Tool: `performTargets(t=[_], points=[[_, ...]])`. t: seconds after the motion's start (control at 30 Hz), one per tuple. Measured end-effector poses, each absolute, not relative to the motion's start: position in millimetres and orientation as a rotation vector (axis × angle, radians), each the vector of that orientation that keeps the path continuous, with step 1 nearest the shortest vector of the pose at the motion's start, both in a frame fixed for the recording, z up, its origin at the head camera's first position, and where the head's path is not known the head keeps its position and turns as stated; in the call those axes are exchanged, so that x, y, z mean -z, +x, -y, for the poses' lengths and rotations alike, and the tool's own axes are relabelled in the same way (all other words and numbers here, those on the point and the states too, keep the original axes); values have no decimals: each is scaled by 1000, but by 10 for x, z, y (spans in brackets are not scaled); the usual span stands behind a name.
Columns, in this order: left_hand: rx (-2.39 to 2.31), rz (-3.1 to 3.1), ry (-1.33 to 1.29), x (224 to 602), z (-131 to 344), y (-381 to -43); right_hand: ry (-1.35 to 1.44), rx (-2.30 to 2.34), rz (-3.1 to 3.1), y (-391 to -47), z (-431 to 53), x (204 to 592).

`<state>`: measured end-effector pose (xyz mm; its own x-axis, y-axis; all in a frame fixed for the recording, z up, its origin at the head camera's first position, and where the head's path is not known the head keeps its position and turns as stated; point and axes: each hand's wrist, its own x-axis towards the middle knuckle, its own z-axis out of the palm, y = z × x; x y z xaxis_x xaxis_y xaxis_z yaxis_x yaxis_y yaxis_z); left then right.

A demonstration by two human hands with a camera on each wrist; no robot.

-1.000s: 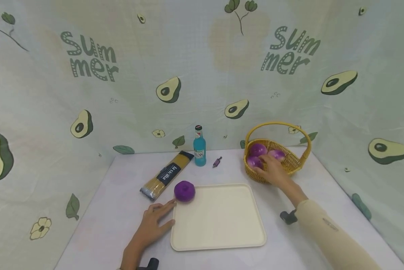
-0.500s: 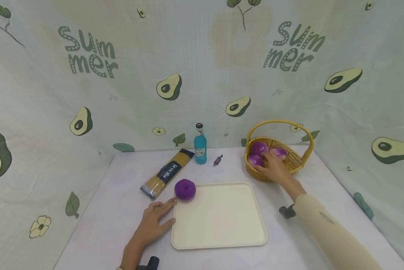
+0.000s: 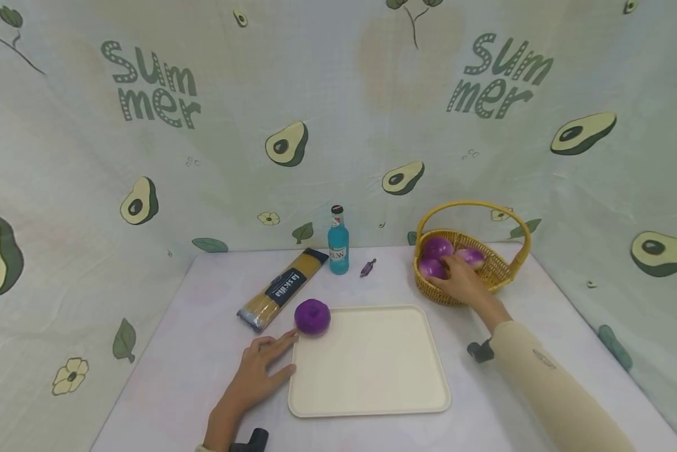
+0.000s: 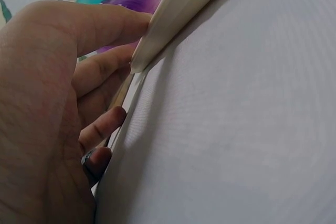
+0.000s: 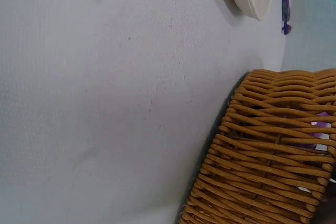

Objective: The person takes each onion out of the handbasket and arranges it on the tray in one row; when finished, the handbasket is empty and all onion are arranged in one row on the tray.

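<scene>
My left hand (image 3: pixel 256 373) lies at the left edge of the cream tray (image 3: pixel 372 364), fingertips and thumb touching its rim, as the left wrist view also shows. A purple onion (image 3: pixel 313 317) sits on the tray's far left corner, just beyond those fingertips. At the right, my right hand (image 3: pixel 464 281) reaches over the near rim of the yellow wicker basket (image 3: pixel 493 273) and holds the front purple onion (image 3: pixel 431 269) between thumb and fingers. Two more purple onions lie in the basket, one behind (image 3: pixel 438 247) and one to the right (image 3: pixel 472 257). The right wrist view hides the fingers behind the wickerwork.
A pack of spaghetti (image 3: pixel 284 289) lies slanted behind the tray on the left. Near the back wall stands a blue bottle (image 3: pixel 338 242), with a small purple wrapped candy (image 3: pixel 368 268) beside it. The basket's tall handle (image 3: pixel 474 204) arches above the onions.
My right hand has shifted slightly and its fingers have settled around the front onion in the basket. The left hand stays at the tray edge. The head view has tilted a little.
</scene>
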<state>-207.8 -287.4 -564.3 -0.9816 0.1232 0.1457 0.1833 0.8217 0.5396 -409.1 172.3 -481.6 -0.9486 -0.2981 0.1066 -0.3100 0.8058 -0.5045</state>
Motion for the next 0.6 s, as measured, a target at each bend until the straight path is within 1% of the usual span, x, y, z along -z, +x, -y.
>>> performTargets(t=[0.37,0.6], points=[[901,2903,-260,5643,2868,-2095,521,-860,3007,-4160,-1775,4814],[881,2894,-279,5650,2886,-2103,551,-794,3046,-4174,-1778,4805]])
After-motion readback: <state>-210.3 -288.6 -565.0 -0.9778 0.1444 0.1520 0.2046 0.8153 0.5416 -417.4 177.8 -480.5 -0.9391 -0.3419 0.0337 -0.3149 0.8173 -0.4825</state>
